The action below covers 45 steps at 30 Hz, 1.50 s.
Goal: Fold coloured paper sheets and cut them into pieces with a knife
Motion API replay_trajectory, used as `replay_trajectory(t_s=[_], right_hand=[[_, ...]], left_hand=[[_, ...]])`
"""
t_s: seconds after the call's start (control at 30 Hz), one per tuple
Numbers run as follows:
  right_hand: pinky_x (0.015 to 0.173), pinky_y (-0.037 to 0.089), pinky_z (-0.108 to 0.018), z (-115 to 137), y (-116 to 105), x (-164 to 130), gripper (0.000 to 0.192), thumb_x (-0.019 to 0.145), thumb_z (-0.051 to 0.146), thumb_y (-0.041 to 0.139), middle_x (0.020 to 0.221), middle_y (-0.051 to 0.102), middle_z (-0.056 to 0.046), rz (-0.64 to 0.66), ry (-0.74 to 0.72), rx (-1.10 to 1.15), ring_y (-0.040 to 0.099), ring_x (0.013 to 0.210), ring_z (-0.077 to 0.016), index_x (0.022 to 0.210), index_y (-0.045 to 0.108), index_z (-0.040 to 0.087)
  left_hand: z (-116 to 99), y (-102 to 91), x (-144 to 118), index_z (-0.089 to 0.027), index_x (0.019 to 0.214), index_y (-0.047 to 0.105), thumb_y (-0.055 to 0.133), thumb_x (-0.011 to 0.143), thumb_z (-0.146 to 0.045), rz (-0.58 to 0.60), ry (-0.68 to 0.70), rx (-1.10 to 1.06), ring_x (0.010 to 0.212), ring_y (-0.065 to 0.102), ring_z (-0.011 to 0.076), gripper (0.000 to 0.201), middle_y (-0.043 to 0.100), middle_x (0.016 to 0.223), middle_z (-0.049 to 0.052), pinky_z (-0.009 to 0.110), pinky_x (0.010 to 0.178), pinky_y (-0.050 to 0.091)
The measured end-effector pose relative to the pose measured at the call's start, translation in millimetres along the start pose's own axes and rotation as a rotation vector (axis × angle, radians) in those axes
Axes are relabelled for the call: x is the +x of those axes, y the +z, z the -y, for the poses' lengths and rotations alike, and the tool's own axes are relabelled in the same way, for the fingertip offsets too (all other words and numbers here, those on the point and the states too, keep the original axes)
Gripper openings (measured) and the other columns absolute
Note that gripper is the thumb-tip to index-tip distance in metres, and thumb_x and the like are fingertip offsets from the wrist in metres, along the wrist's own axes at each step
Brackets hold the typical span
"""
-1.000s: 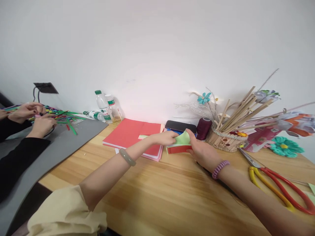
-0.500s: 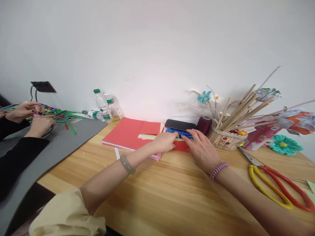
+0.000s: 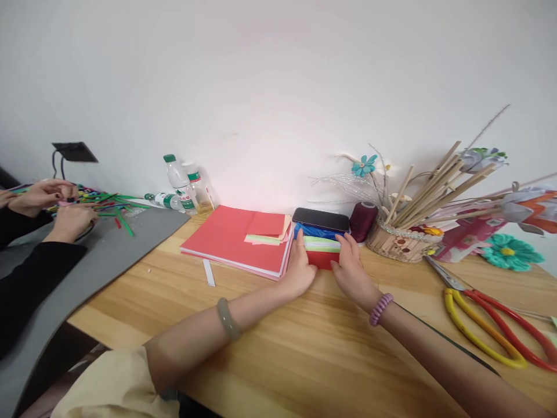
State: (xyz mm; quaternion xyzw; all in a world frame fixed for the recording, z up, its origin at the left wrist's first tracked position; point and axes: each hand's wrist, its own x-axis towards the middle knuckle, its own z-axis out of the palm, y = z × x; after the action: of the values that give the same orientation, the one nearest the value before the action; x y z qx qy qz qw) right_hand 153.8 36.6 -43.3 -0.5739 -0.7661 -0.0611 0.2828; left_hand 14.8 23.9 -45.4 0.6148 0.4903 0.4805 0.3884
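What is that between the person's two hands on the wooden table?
In the head view, a small stack of coloured paper lies between the left hand and the right hand: red at the bottom, pale green and blue above. Both hands touch its sides.

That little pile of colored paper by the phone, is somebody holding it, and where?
Yes. The left hand and right hand press against the two ends of the small paper stack, which lies on the table.

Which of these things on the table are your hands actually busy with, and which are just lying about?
In hand:
left hand
right hand
small paper stack

Lying about:
phone
red folder
thread spool
stick basket
scissors
water bottles
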Motion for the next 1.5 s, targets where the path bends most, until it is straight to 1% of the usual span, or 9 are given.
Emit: replay_trajectory(t_s=[0.13,0.27,0.37,0.63,0.8,0.97,1.2,1.37,1.5], right_hand=[[0.083,0.046,-0.045,2.9,-14.4,-6.5,0.039,0.086,0.033,0.054,0.123,0.05,-0.009,0.076,-0.002,0.033,0.053,0.103,-0.0221,0.121,0.049,0.019],[0.08,0.047,-0.042,1.8,-28.7,-6.6,0.035,0.086,0.034,0.053,0.117,0.054,-0.008,0.197,-0.008,0.07,0.056,0.098,-0.02,0.116,0.052,0.018],[0.078,0.048,-0.041,-4.0,-31.2,3.2,0.033,0.086,0.034,0.053,0.114,0.055,-0.007,0.278,0.034,0.129,0.057,0.095,-0.0188,0.114,0.053,0.018],[0.076,0.049,-0.04,-35.6,-11.5,32.4,0.034,0.086,0.035,0.053,0.113,0.056,-0.007,0.449,0.403,0.345,0.058,0.092,-0.0183,0.115,0.052,0.017],[0.076,0.049,-0.04,-42.0,-2.4,35.3,0.035,0.086,0.035,0.053,0.113,0.056,-0.007,0.555,0.54,0.455,0.058,0.092,-0.0184,0.115,0.052,0.017],[0.076,0.049,-0.04,-38.0,-3.8,38.0,0.034,0.086,0.035,0.053,0.113,0.056,-0.007,0.551,0.558,0.451,0.058,0.092,-0.0183,0.115,0.053,0.017],[0.079,0.048,-0.041,-34.9,-36.0,39.6,0.034,0.086,0.036,0.053,0.115,0.055,-0.007,0.376,0.383,0.184,0.056,0.096,-0.0193,0.114,0.053,0.018],[0.076,0.047,-0.036,-39.7,-80.4,20.3,0.025,0.089,0.035,0.044,0.097,0.064,-0.005,0.333,0.167,0.035,0.06,0.086,-0.0169,0.097,0.061,0.019],[0.063,0.048,-0.042,-48.2,-100.8,-19.2,0.036,0.075,0.046,0.055,0.103,0.065,-0.011,0.358,0.055,-0.138,0.062,0.089,-0.0302,0.1,0.063,0.021]], left_hand=[[-3.4,-3.0,-7.1,-0.014,0.14,0.022,0.042,0.068,0.005,0.004,0.073,0.14,0.135,0.02,0.0207,0.077,0.026,0.143,0.014,0.037,0.112,0.013],[-5.0,-9.7,-6.8,-0.016,0.126,0.043,0.038,0.073,0.004,-0.016,0.104,0.249,0.125,0.037,0.0196,0.057,0.043,0.132,0.012,0.036,0.108,0.025],[-6.3,-12.9,-0.8,-0.018,0.125,0.042,0.04,0.075,0.003,-0.036,0.078,0.322,0.122,0.041,0.0199,0.054,0.046,0.129,0.01,0.037,0.103,0.032],[-9.6,-19.3,28.3,-0.017,0.112,0.053,0.051,0.071,-0.002,0.017,-0.091,0.526,0.102,0.055,0.0222,0.044,0.058,0.109,0.01,0.034,0.087,0.044],[-16.2,-33.1,30.6,-0.013,0.112,0.057,0.055,0.08,-0.023,0.111,-0.058,0.65,0.1,0.057,0.0246,0.034,0.055,0.112,0.014,0.033,0.084,0.045],[-25.5,-38.1,25.7,-0.02,0.112,0.056,0.07,0.069,-0.026,0.209,0.151,0.785,0.114,0.044,0.0268,0.045,0.049,0.118,0.008,0.035,0.094,0.039],[-26.0,-33.0,29.5,-0.019,0.099,0.058,0.067,0.073,-0.024,0.205,0.261,0.879,0.111,0.042,0.0276,0.029,0.052,0.108,0.008,0.038,0.091,0.041],[-26.7,-81.3,44.9,-0.021,0.108,0.054,0.045,0.089,-0.028,0.122,0.21,0.871,0.112,0.047,0.021,0.022,0.054,0.114,0.006,0.032,0.092,0.04],[-11.9,-133.6,56.7,-0.015,0.111,0.056,0.063,0.075,-0.033,0.156,0.087,0.913,0.118,0.044,0.0295,0.041,0.057,0.118,0.012,0.037,0.095,0.036]])
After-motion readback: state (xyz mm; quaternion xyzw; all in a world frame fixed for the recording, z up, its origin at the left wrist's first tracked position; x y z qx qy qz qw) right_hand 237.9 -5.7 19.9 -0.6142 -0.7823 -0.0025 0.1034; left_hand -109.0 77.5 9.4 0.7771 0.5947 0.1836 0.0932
